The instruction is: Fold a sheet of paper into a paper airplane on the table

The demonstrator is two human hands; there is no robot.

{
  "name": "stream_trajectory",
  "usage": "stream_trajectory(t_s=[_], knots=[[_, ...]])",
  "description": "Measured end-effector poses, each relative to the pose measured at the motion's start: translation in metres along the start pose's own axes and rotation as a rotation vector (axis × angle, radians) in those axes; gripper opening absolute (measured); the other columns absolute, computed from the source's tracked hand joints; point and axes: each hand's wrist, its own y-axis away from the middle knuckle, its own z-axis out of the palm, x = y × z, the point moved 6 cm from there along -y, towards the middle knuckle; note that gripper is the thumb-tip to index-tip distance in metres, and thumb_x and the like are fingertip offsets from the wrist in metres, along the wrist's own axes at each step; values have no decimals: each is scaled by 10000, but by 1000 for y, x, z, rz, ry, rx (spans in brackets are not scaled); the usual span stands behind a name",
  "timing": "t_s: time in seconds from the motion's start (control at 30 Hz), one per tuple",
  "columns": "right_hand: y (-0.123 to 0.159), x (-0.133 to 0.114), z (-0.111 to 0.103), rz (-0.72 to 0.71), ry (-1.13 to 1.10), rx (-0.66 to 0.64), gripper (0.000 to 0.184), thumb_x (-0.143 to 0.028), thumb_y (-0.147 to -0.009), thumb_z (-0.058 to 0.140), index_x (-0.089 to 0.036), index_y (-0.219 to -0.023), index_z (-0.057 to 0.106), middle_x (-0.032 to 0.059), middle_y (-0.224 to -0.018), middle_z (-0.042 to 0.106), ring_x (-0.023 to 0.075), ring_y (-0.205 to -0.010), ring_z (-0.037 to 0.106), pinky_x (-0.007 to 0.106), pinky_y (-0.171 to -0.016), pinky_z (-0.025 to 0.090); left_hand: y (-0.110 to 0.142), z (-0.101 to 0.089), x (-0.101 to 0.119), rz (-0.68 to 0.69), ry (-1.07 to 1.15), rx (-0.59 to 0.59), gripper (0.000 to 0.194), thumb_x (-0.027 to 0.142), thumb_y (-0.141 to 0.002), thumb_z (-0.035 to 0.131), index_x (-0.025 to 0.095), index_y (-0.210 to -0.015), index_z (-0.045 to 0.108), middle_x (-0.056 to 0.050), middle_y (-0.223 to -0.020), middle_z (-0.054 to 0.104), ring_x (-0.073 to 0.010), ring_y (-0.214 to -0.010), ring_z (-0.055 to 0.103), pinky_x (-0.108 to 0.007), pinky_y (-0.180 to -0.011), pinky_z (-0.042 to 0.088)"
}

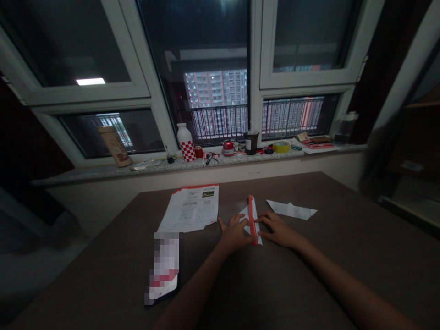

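A folded sheet of paper (252,213), white with an orange-red strip along its length, lies on the table in front of me. My left hand (236,233) holds it from the left, the thumb pressing near its lower end and the fingertips on the white part. From the right, my right hand (277,230) grips its edge with thumb and fingers. Another folded white paper (291,210), with pointed ends and a small peak, rests beyond my right hand.
A stack of printed sheets (192,211) lies left of my hands on the dark table (113,270). Nearer me is a phone (165,270), its screen blurred. On the windowsill stand a checkered bottle (186,143), a tan flask (115,146), a dark cup (251,143) and yellow tape (281,147).
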Motion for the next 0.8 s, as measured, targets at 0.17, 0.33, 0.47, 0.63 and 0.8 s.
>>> stream_trajectory(t_s=[0.17,0.33,0.47,0.63,0.8], knots=[[0,2,0,-27,-18,-35,501,-519,-816,633,-284,-1254,568,82,-1289,481,261,-1225,448,424,-1055,374,-1,2,-2,12,-9,6,539,679,-747,594,349,-1172,557,-17,-1490,370,-359,-1378,285,-797,-999,-34],[2,4,0,-28,-58,-54,602,-561,-761,674,-276,-1279,560,93,-1325,461,278,-1245,438,431,-1071,361,-1,3,-2,26,-20,4,547,678,-755,587,350,-1192,547,-26,-1496,360,-357,-1377,287,-792,-1009,-20],[4,4,1,-12,-78,-81,684,-568,-712,713,-294,-1312,534,92,-1373,431,297,-1279,411,454,-1086,340,1,1,0,29,-43,-17,534,648,-787,564,367,-1238,513,-24,-1506,340,-359,-1378,283,-793,-1007,-13],[7,5,1,16,-75,-110,824,-608,-649,744,-301,-1367,480,96,-1427,390,320,-1310,380,468,-1091,331,1,0,1,23,-46,-25,524,630,-788,571,355,-1232,517,-32,-1494,352,-356,-1382,271,-779,-1021,-3],[8,5,-1,0,-104,-100,684,-605,-740,675,-293,-1330,524,95,-1422,409,297,-1303,403,459,-1090,340,0,3,-2,36,-22,-15,522,653,-784,557,352,-1210,521,-29,-1498,348,-353,-1380,276,-801,-994,-19]])
